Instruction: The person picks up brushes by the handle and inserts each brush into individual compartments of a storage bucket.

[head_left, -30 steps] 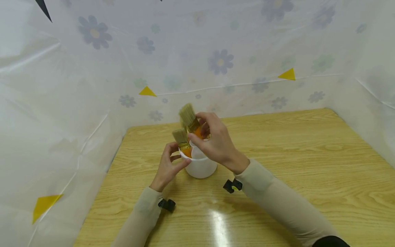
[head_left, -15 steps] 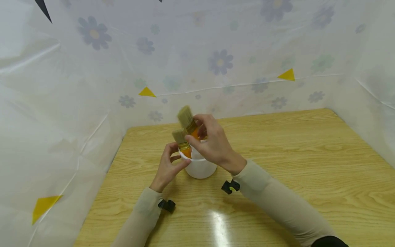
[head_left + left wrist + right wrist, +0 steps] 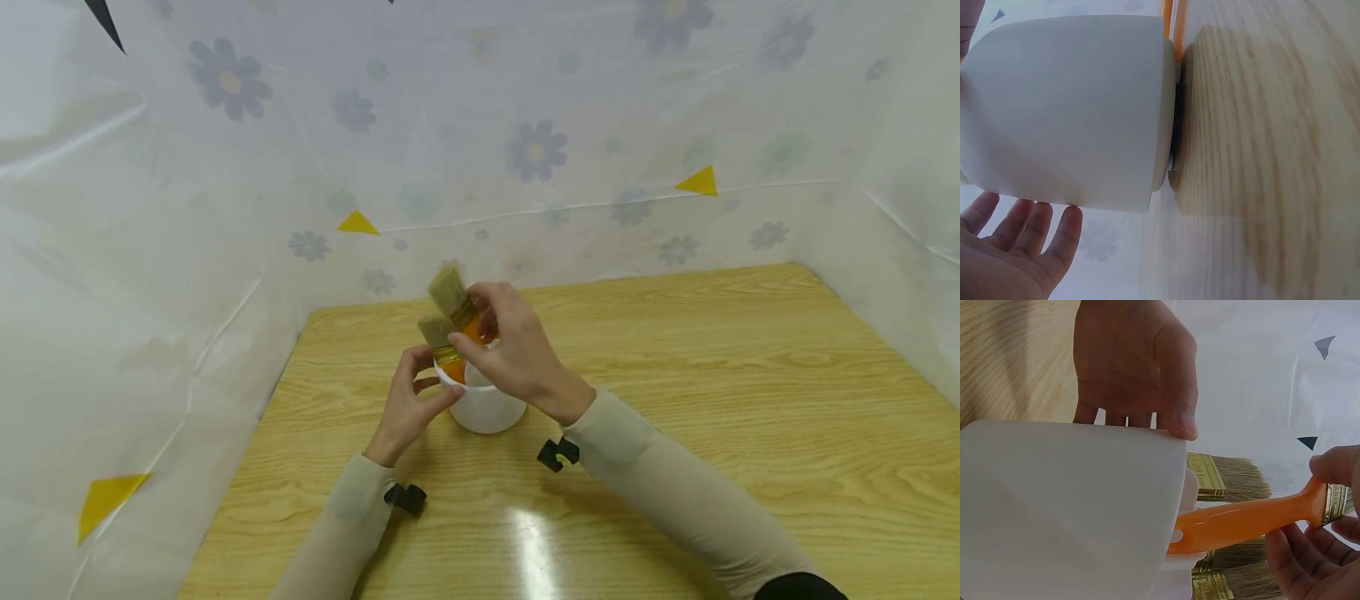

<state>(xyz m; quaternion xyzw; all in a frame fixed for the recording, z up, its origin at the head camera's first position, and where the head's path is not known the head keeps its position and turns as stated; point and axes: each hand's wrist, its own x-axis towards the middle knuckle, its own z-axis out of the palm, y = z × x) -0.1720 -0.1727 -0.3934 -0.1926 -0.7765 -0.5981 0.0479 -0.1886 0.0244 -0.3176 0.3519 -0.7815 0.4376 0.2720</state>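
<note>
A white round holder (image 3: 487, 410) with inner dividers stands upright on the table. My left hand (image 3: 402, 408) grips its near-left side, thumb at the rim and fingers along the wall (image 3: 1066, 112). My right hand (image 3: 525, 350) pinches a paintbrush (image 3: 1241, 522) near its metal band, bristles up. The holed tip of its orange handle is at the holder's mouth; how deep it sits inside cannot be told. Another paintbrush (image 3: 437, 332) stands in the holder by my left fingers, bristles up. More bristles (image 3: 1244, 553) show behind the held handle in the right wrist view.
The wood-grain table (image 3: 712, 400) stretches wide to the right. Flower-printed sheeting (image 3: 450, 125) closes off the back, and pale sheeting (image 3: 127, 292) hangs at the left. Yellow triangles (image 3: 697, 181) mark the sheets. A dark wrist mount (image 3: 558, 454) hangs below the right cuff.
My right hand has brought its paintbrush slightly down and left, toward the brush standing in the holder. My left hand and the holder have stayed put.
</note>
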